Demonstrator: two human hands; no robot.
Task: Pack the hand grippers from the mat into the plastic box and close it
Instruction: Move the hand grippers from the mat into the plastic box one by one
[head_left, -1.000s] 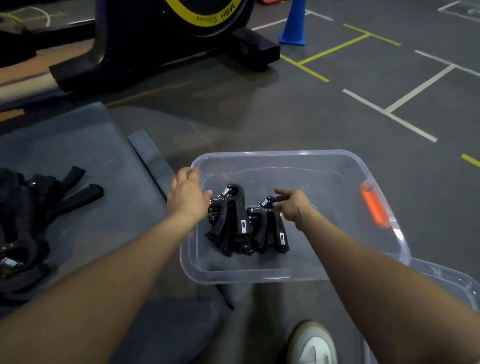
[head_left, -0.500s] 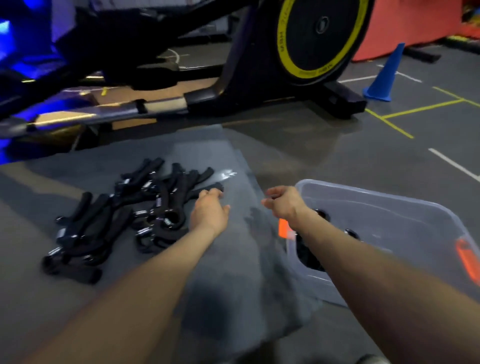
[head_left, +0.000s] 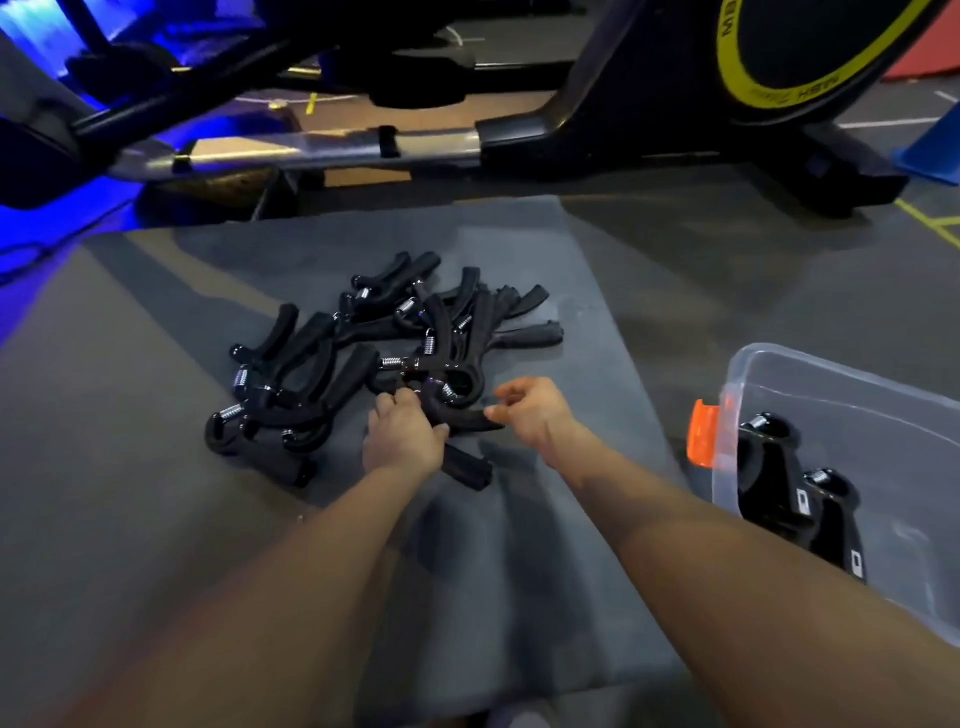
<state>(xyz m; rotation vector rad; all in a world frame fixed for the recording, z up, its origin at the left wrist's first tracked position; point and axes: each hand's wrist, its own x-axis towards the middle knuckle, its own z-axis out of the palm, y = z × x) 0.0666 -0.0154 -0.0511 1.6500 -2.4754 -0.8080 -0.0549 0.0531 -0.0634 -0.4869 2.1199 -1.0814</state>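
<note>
Several black hand grippers (head_left: 363, 353) with steel springs lie in a loose pile on the grey mat (head_left: 156, 467). My left hand (head_left: 402, 439) is closed around the handle of the nearest hand gripper (head_left: 462, 465) at the pile's front edge. My right hand (head_left: 530, 410) hovers just to its right, thumb and fingers pinching toward another handle tip (head_left: 480, 422); whether it grips it I cannot tell. At the right edge stands the clear plastic box (head_left: 831, 395) with an orange latch (head_left: 702, 434), and two hand grippers (head_left: 795, 493) lie inside it.
A black exercise bike (head_left: 623, 119) with a yellow-ringed flywheel stands behind the mat, its base rail running along the mat's far edge. A blue cone (head_left: 935, 148) sits at the far right. Grey floor with a yellow line lies between mat and box.
Both hands left the box, where they had set down grippers, and swung left to the pile on the mat. My left hand has closed on a gripper handle.
</note>
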